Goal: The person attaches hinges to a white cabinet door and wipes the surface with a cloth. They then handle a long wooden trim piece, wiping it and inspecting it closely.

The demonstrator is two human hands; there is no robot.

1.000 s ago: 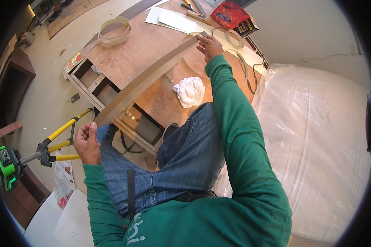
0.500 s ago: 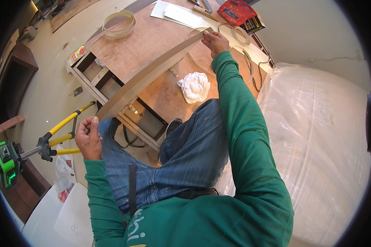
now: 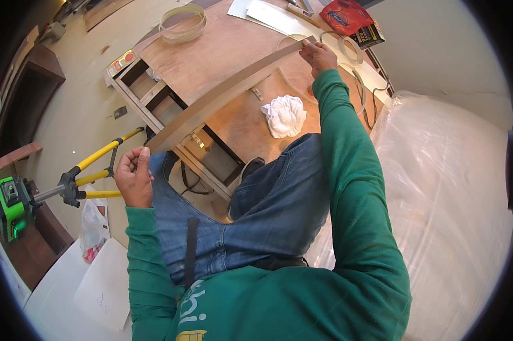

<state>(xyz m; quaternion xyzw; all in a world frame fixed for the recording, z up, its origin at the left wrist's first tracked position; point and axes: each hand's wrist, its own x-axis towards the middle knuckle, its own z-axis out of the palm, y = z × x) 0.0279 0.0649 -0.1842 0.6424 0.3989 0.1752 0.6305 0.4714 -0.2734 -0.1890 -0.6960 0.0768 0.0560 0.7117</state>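
A long, narrow brown strip [image 3: 221,95], slightly bowed in this wide view, stretches diagonally between my hands over a wooden cabinet-like piece [image 3: 174,65]. Its near-left end is pinched between the thumb and fingers of my left hand [image 3: 135,178]. With the arm stretched out, my right hand [image 3: 319,58] grips the far end. Below the strip, a crumpled white cloth [image 3: 284,117] lies on the brown wooden surface. Framed openings along the left side of the piece are partly covered by the strip.
A yellow-legged tripod [image 3: 100,156] carries a green laser level [image 3: 9,207] at left. Coiled pale banding [image 3: 182,38], white sheets [image 3: 273,16] and a red packet [image 3: 346,17] sit on the far side. Something bulky under clear plastic [image 3: 438,187] stands at right.
The whole view has shifted slightly, so the scene sits further right. Both hands keep their grip on the strip, which holds nearly the same pose.
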